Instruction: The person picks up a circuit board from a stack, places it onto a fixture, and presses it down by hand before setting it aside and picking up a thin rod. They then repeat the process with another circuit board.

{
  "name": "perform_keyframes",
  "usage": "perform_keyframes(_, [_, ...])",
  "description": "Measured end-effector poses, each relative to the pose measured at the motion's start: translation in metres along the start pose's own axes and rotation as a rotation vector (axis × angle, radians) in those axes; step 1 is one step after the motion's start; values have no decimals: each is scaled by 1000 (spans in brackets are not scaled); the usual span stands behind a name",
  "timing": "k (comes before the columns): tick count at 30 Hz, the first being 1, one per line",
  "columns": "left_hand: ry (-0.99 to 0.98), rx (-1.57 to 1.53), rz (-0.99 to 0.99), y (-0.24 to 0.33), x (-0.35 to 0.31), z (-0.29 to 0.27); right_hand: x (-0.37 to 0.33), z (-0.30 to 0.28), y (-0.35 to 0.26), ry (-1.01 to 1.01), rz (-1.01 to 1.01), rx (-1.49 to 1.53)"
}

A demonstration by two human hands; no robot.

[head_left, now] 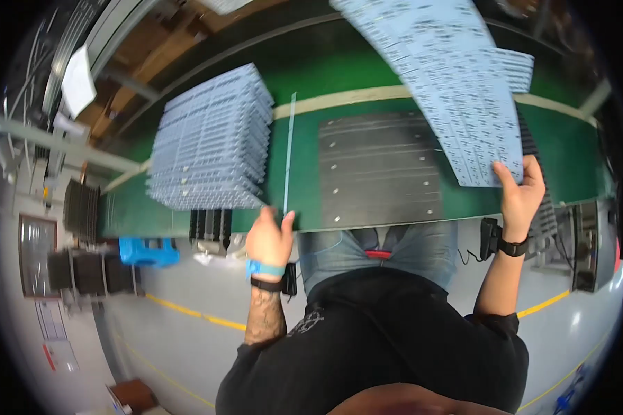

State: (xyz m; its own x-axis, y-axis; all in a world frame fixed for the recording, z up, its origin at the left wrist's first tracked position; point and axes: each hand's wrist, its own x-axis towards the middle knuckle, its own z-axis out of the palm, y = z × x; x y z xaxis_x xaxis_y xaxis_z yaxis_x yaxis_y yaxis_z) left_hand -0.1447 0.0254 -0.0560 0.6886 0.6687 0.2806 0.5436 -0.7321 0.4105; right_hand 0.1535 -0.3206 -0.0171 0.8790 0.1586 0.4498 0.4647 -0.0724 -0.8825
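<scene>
My right hand (524, 196) grips the near right corner of a light-blue panel (457, 90), thumb on top. Rows of small dark marks cover that panel, which slants up toward the far edge. My left hand (270, 238) is at the bench's front edge, its thumb and forefinger apart. The forefinger is near the front corner of a tall stack of light-blue panels (211, 142). By the thumb is the near end of a thin pale strip (290, 152); whether they touch I cannot tell.
A dark plate with small studs (377, 169) lies mid-bench on the green surface (304, 187). Another light-blue panel (518, 69) shows behind the held one. A black ribbed rack (543, 214) stands at the right. A blue stool (147, 252) is below the bench on the left.
</scene>
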Motion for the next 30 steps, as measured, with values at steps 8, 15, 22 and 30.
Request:
perform_keyframes(8, [-814,-1871,-259,116,53,-53,20,-44,-30,103,-736,-480])
perform_keyframes(15, [-751,-1691,-159,165,79,-4,53,-86,-43,214,-646,-758])
perform_keyframes(22, [-597,-1373,253,256,135,7,141,-164,-28,-239,33,-379])
perform_keyframes(30, [-380,-812,440,296,202,99,241,-157,56,-305,303,-321])
